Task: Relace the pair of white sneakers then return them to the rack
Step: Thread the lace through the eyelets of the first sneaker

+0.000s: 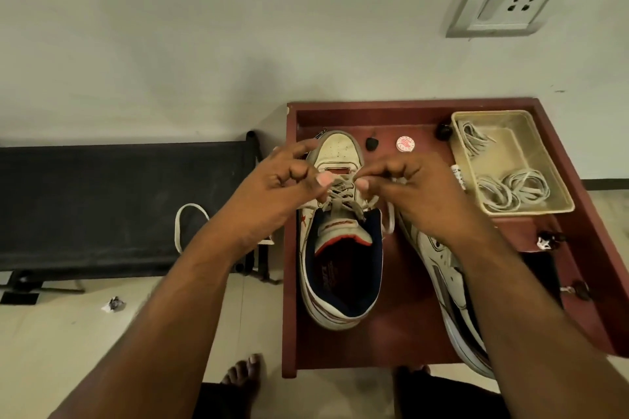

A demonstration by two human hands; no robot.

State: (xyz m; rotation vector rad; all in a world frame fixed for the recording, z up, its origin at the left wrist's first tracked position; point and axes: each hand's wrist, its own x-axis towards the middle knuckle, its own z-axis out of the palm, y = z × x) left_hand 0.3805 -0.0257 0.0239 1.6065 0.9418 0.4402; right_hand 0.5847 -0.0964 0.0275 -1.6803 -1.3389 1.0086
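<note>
A white sneaker with a navy lining stands on the dark red table, toe pointing away from me. Grey-white laces cross its upper eyelets. My left hand pinches the lace at the left of the eyelets. My right hand pinches it at the right. A loose lace end hangs beside the tongue. The second white sneaker lies to the right, largely hidden under my right forearm.
A beige tray with spare laces sits at the table's back right. A small black cap, a round red-and-white tin and other small items lie on the table. A black bench stands at the left, a white lace loop on it.
</note>
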